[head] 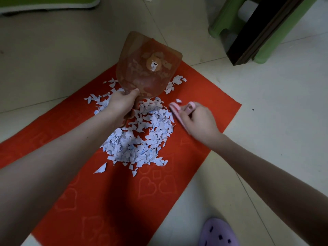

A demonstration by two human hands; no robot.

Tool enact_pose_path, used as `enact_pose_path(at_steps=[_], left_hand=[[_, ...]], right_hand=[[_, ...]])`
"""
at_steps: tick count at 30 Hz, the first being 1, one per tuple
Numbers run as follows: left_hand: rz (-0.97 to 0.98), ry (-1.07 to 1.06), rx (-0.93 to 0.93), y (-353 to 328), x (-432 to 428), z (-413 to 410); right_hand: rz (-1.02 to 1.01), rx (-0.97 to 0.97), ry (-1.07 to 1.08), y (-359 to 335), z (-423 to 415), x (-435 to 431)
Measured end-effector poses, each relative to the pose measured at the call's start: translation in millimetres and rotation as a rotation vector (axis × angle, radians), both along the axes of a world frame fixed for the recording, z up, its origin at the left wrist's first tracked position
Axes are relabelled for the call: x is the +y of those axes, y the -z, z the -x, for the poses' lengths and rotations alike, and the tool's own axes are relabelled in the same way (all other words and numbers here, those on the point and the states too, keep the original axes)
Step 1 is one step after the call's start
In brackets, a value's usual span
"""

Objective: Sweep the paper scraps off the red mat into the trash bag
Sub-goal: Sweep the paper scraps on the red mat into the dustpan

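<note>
A red mat with pressed heart shapes lies on the tiled floor. A heap of white paper scraps covers its middle, with smaller patches at the far left and far right. My left hand grips the handle of a see-through orange dustpan, tilted up over the far end of the heap, with scraps showing through it. My right hand holds a small pink brush at the heap's right edge. No trash bag is in view.
A green plastic stool and a dark wooden furniture leg stand at the far right. A green-and-white object lies at the top left. A purple slipper sits on the floor near the bottom right.
</note>
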State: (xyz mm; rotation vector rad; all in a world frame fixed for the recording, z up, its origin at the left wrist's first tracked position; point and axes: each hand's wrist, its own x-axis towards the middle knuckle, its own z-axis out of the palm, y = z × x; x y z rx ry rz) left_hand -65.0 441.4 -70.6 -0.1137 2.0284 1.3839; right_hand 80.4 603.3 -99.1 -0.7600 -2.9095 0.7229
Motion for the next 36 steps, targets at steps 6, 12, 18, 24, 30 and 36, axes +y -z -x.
enact_pose_path(at_steps=[6,12,18,24,30,36], left_hand=[[0.017,0.020,0.006,-3,-3,0],[0.018,0.019,0.022,-6,1,-4],[0.012,0.027,0.010,-7,2,-10],[0.033,0.023,0.022,-8,-5,-5],[0.036,0.007,0.010,-7,-5,-5],[0.040,0.031,0.023,-9,0,-9]], right_hand=[[0.202,0.274,0.106,-36,-8,9],[0.032,0.176,0.265,-11,7,51],[0.023,0.059,0.120,-6,27,23],[0.255,0.225,0.128,-23,11,21],[0.180,0.315,0.343,-29,8,59],[0.257,0.226,0.454,-9,22,67]])
